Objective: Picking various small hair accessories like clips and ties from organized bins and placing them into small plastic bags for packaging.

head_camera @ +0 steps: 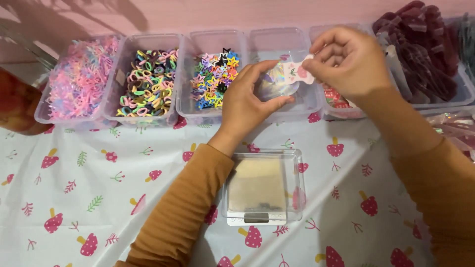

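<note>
Above a row of clear bins, our left hand (247, 101) cups a small holographic pouch (277, 84), fingers curled round it, while our right hand (349, 62) pinches a pink-and-white card (299, 71) at the pouch's mouth. We judge the card could snag and bend on the opening, or slip into the bin (302, 106) below. A small scale (262, 188) sits on the mushroom-print worktop (99, 198); star clips (215, 79) and hair ties (148, 84) fill neighbouring bins.
</note>
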